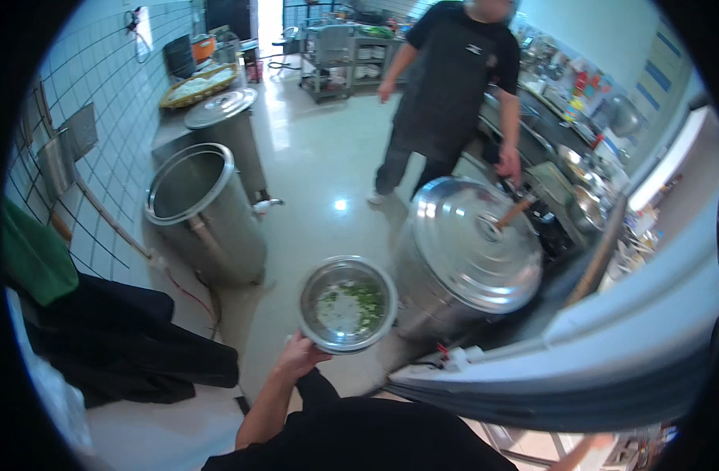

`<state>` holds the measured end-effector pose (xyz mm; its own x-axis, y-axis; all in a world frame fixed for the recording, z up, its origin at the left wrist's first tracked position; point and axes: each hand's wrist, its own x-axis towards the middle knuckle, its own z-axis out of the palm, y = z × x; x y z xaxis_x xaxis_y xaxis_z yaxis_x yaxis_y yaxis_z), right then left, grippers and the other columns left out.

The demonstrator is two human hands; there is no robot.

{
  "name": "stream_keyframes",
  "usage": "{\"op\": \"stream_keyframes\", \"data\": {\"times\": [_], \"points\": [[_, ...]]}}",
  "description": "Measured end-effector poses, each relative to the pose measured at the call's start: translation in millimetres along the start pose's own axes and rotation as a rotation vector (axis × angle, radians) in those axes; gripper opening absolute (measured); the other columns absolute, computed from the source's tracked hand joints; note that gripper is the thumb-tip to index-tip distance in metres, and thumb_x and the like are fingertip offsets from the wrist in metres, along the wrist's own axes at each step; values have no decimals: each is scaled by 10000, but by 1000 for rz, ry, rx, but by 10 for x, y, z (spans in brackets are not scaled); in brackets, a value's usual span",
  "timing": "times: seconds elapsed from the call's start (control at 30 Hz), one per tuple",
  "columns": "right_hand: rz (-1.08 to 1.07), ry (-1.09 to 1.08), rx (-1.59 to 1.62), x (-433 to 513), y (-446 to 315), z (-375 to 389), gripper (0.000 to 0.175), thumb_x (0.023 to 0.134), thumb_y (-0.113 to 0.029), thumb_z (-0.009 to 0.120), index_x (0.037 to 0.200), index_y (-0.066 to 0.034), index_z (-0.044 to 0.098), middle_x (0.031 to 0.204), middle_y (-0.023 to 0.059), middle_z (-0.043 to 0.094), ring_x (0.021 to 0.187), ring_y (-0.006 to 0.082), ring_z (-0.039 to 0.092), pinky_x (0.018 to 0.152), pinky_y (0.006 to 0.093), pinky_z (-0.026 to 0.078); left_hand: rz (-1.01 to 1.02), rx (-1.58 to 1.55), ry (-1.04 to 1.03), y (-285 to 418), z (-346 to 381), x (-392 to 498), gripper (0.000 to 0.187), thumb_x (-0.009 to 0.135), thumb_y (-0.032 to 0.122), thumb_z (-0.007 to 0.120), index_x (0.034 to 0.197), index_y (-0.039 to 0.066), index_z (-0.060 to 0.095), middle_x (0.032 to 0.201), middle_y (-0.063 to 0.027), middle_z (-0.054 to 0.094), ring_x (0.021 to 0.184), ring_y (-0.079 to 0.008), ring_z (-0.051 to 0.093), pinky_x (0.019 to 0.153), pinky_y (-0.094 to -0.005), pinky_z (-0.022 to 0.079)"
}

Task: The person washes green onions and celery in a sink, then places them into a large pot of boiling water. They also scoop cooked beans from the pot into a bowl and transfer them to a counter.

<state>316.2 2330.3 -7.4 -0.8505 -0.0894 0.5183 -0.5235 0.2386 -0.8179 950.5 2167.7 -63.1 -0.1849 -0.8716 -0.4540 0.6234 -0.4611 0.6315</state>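
Observation:
My left hand [302, 355] grips the near rim of a round stainless steel bowl [313, 272]. Chopped green herbs or scallions [362, 300] lie scattered inside, mostly toward the right, and bare metal shows elsewhere on its bottom. The bowl is held out over the pale floor, close to a large lidded stockpot. Down at the lower right rim, my right hand [599, 441] is stretched out to the side, small and blurred. Whether it touches or holds anything there cannot be made out.
A co-worker [453, 82] in a dark apron stands ahead, one hand near the lidded stockpot [453, 259]. An uncovered tall steel pot [218, 247] with a tap stands left. Dark garments [130, 341] hang at left. A dark curtain [542, 406] borders the right.

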Motion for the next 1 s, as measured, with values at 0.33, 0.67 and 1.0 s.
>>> {"op": "stream_keyframes", "data": {"times": [0.33, 0.67, 1.0], "points": [[40, -916, -223, -3320, -1915, 3046, 308, 713, -244, 574, 878, 13, 540, 779, 145, 587, 605, 206, 530, 498, 293, 396, -34, 113, -63, 2145, -571, 1361, 448, 815, 66, 458, 1202, 156, 251, 891, -85, 548, 678, -200, 599, 566, -326, 519], [223, -1441, -785, -4920, -1667, 4755, 323, 694, -256, 586, 877, 7, 540, 785, 169, 586, 668, 244, 554, 559, 323, 422, -107, 67, 1, 3484, -693, 3510, 494, 792, 59, 468, 1213, 151, 227, 904, -123, 539, 706, -226, 593, 578, -337, 499], [173, -1403, -899, -4933, -2715, 7334, 339, 675, -267, 597, 875, 0, 539, 792, 193, 586, 731, 282, 578, 620, 353, 448, 31, 29, 166, 5350, -679, 5846, 319, 793, 32, 446, 1083, 131, 358, 859, -93, 558, 690, -224, 596, 524, -342, 517]]}}
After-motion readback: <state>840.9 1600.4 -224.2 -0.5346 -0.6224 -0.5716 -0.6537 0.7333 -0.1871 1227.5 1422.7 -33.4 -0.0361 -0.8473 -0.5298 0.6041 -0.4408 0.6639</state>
